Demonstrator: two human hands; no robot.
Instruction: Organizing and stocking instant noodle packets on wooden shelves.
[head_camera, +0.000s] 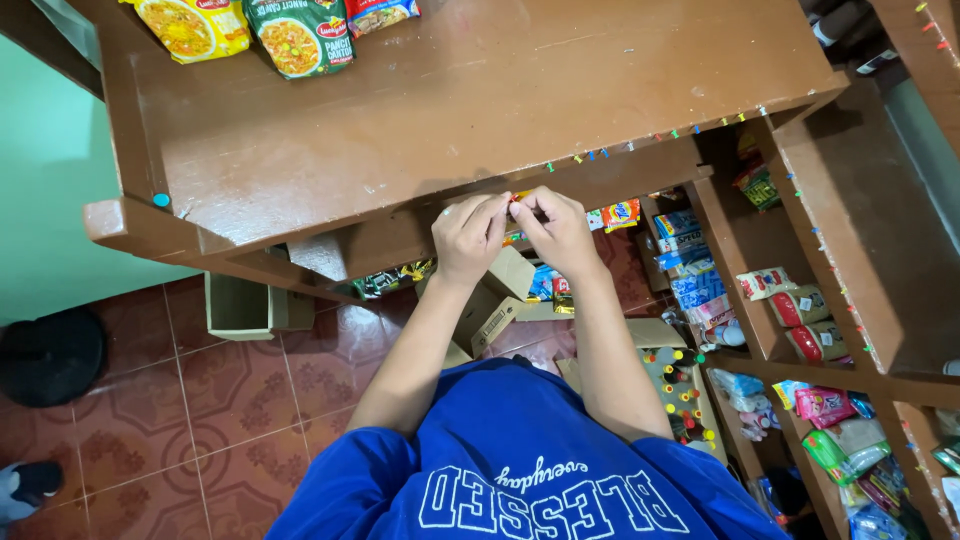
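Right at the front edge of the brown wooden surface (480, 110), the left hand (468, 238) and the right hand (558, 230) meet, fingertips pinched together on a small red-and-orange sachet (516, 198) held between them. Both hands are closed narrow on it, thumbs and forefingers doing the holding; most of the sachet is hidden behind the fingers, so its full shape cannot be told. It looks very light, thin and soft, a crinkly film that would bend rather than resist, and probably slick; a pinch at its top edge or corner seems the surest hold.

Just beyond the knuckles, a row of small coloured pins (640, 146) runs along the surface's edge, and another bright sachet (621, 213) hangs below it. Under the hands stand open cardboard boxes (500, 300) on the red tiled floor (200, 400). To the right, wooden shelves (760, 250) hold packets and bags. At the far edge of the surface lie noodle packets (300, 35).
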